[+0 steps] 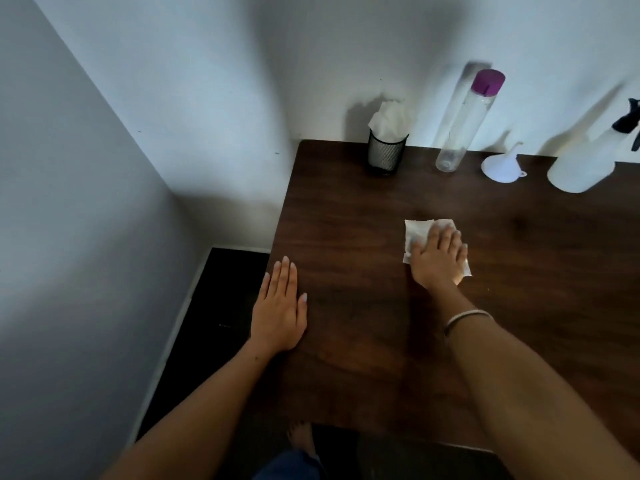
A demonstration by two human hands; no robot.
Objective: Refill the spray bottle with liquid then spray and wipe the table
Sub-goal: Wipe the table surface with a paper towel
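Dark wooden table [346, 220] is getting wiped: the right hand [438, 259] is pressing flat, spread fingers on the tissue [420, 230], unwiped surface lying leftward; left hand [278, 306] is resting flat, empty.

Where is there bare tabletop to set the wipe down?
Bare wood lies between the left hand and the right hand pressing the wipe. The back edge is crowded: tissue holder, tall bottle, funnel, spray bottle.
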